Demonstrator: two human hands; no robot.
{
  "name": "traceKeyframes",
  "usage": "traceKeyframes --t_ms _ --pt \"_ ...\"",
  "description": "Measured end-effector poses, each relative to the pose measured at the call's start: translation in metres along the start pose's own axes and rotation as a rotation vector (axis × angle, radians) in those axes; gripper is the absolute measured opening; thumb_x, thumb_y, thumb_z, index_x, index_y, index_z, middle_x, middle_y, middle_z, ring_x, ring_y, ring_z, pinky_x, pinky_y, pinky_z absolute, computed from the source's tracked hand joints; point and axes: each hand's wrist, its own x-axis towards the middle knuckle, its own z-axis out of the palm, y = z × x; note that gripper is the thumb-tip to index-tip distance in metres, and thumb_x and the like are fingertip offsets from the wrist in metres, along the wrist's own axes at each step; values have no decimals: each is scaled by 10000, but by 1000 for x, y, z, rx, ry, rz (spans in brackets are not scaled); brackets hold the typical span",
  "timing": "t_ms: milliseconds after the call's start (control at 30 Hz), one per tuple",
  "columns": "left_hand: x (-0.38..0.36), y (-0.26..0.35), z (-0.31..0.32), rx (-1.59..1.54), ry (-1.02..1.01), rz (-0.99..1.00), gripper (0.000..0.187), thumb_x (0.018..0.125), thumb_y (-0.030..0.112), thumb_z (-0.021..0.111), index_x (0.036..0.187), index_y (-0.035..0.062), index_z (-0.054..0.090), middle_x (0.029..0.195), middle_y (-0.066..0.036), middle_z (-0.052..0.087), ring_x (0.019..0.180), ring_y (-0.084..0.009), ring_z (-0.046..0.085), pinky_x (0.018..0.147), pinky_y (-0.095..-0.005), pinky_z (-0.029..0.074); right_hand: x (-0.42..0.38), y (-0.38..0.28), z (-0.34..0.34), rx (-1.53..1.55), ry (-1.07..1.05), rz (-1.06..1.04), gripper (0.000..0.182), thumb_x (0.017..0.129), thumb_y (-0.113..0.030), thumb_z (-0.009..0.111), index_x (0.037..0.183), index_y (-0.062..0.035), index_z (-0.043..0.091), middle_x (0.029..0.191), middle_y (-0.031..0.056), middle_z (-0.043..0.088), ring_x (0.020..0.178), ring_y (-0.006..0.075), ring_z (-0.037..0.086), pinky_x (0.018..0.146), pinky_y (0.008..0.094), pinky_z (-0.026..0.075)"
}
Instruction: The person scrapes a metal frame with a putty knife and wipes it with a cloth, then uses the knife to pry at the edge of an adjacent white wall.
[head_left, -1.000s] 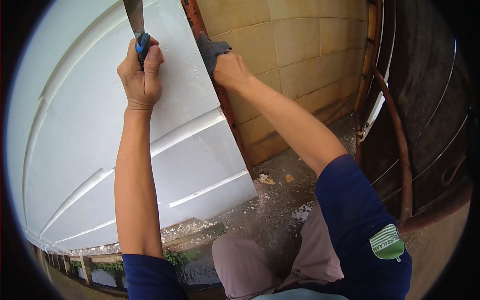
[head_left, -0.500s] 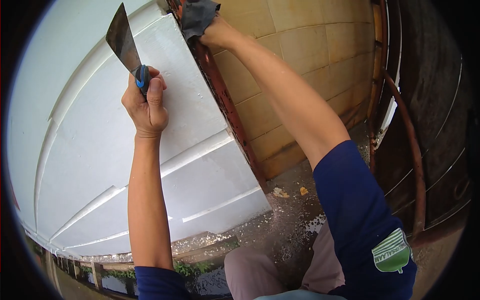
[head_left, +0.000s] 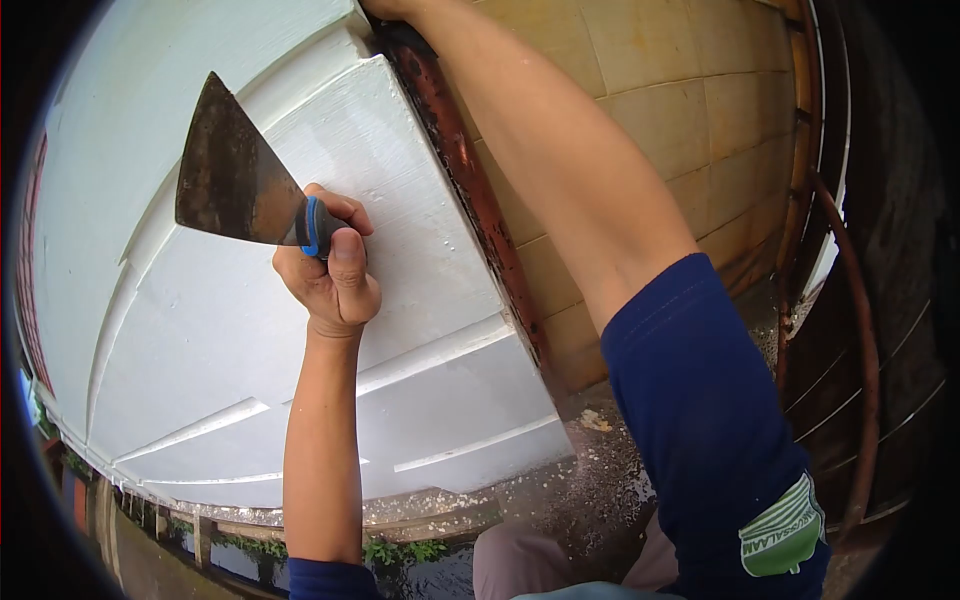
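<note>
My left hand is shut on a scraper by its black and blue handle. Its wide rusty blade points up and left, in front of the white painted wall panel. My right forearm reaches steeply up along the rusty metal edge strip of that panel. The right hand itself is past the top of the frame and hidden. No cloth is visible.
A tan tiled wall stands right of the strip. A rusty curved metal rail and dark gate close off the right side. The wet floor is strewn with paint flakes. A water channel with weeds runs below the white panel.
My right hand with the dark cloth has gone up the rusty strip and out of view. The left hand has lowered and tilted the scraper blade to the left.
</note>
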Motion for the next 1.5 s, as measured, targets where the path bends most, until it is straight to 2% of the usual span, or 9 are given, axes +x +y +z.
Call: traceKeyframes --t_ms 100,200,233,300,400,733,967,1233,1500 --pt "-4 2 1 -16 3 -41 417 970 363 514 741 14 526 647 -50 526 563 -109 451 514 -252 309 -11 11 32 -146 227 -261 121 740 -102 644 794 -60 745 897 207 705 883 334 682 812 408 519" --pt "-5 2 1 -39 16 -48 402 972 345 509 747 13 521 642 -53 525 562 -105 452 513 -253 310 -129 3 28 434 167 -83 333 839 -103 513 1139 -3 619 1234 240 602 1179 389 559 975 407 467" --pt "-3 3 1 -28 11 -36 399 974 344 508 751 14 522 644 -53 528 560 -106 450 512 -253 311 -148 19 72 604 430 -281 333 863 -100 507 1175 -10 581 1264 227 580 1202 377 535 994 410 451" --pt "-4 4 1 -1 3 -28 392 977 342 504 760 16 523 647 -53 533 555 -106 448 511 -253 313 -200 33 96 1028 280 -118 295 868 -108 512 1135 -24 605 1178 210 618 1121 386 567 969 420 458" --pt "-7 5 -3 19 -53 -95 383 989 380 456 875 21 526 705 -72 537 661 -138 490 618 -262 375 -262 42 131 648 244 -103 263 861 -89 538 1105 -29 617 1136 213 627 1055 379 586 931 402 470" --pt "-9 -3 -1 38 2 -6 350 1018 349 472 886 41 572 724 -50 610 681 -121 558 642 -253 442 -444 -31 201 695 635 351 181 861 -14 518 1018 3 607 1061 225 629 1001 417 582 871 455 466" --pt "-8 -6 -1 92 13 33 367 1017 389 470 881 72 594 716 -37 629 672 -103 575 634 -241 461 -316 -18 146 426 767 322 129 842 -130 571 926 -36 599 871 181 621 823 392 612 704 453 498" --pt "0 -23 -19 166 -88 65 444 1014 416 428 825 90 663 734 -43 688 665 -126 655 611 -229 519 -363 -6 168 296 608 0 86 767 -226 642 806 -150 654 793 76 647 781 297 641 631 395 528" --pt "4 -31 -25 278 -92 75 460 1018 392 375 813 104 671 729 -14 703 646 -99 657 601 -218 519 -632 -14 271 262 -77 470 59 767 -126 615 784 -80 647 808 160 639 777 368 633 673 459 505"
